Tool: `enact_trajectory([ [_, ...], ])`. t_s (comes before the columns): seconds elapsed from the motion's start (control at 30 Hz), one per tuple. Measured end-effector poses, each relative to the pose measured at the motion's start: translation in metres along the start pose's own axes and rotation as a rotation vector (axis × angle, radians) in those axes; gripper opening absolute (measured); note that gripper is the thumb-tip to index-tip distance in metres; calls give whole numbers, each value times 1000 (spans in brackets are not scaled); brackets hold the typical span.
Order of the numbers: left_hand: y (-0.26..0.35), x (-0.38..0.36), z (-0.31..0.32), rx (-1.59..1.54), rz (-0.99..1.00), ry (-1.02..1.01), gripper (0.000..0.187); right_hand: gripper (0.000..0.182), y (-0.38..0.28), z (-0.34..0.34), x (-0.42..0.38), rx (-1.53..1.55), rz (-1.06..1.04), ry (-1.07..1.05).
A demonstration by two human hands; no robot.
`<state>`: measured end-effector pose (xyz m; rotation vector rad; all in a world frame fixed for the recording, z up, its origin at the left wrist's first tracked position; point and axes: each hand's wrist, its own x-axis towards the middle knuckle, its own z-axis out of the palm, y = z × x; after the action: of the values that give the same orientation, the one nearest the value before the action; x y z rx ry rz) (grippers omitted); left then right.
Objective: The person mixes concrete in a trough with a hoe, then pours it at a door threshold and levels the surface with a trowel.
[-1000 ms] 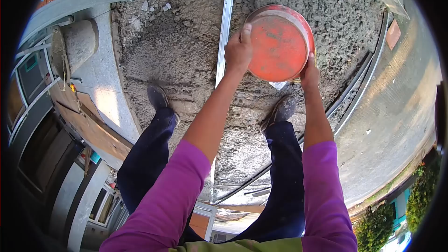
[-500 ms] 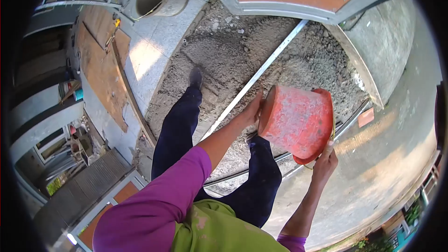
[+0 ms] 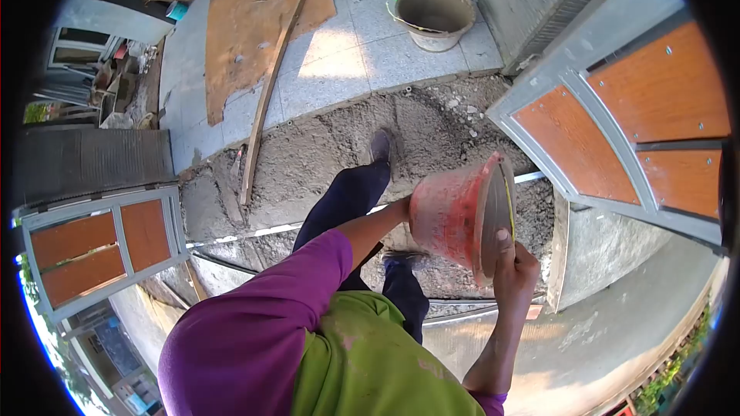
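Observation:
A red, cement-smeared bucket (image 3: 445,219) is held tilted on its side in front of me, its mouth facing right and a grey inner face just showing. My right hand (image 3: 515,268) grips the rim, thumb up near the yellowish handle. Against the base is my left hand (image 3: 402,209), supporting the bucket from the left; its fingers are mostly hidden behind it. Below the bucket lies rough wet concrete (image 3: 308,150), in which my feet stand. A metal straightedge (image 3: 262,233) crosses the concrete under my legs.
A second bucket (image 3: 434,19) stands on the tiled floor (image 3: 393,69). A plywood sheet (image 3: 239,38) and a long timber (image 3: 270,100) lie at upper left. Open gates with brown panels, one on the right (image 3: 578,139) and one on the left (image 3: 142,235), flank the concrete.
My view has turned to the left gate and the tiled floor. The bucket has swung round so its mouth faces more toward the right, still between both hands.

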<state>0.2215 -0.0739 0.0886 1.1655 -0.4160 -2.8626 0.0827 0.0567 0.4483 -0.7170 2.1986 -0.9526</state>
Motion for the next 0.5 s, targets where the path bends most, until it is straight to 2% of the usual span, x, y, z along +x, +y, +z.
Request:
enact_trajectory([
  [0.07, 77, -10, -37, -5, 149, 129, 74, 57, -53, 24, 35, 90, 52, -116],
  [0.1, 129, -22, -64, -11, 242, 212, 74, 58, -102, 53, 69, 110, 65, -204],
  [0.17, 210, -55, -118, 12, 369, 398, 75, 56, -158, 88, 107, 129, 75, -266],
  [0.3, 340, -175, -202, 98, 453, 715, 71, 52, -259, 148, 179, 131, 68, -326],
  [0.4, 378, -276, -258, 224, 350, 962, 61, 51, -340, 176, 211, 120, 8, -312],
  [0.5, 354, -376, -298, 128, 336, 1102, 53, 54, -410, 181, 252, 169, -26, -304],
])
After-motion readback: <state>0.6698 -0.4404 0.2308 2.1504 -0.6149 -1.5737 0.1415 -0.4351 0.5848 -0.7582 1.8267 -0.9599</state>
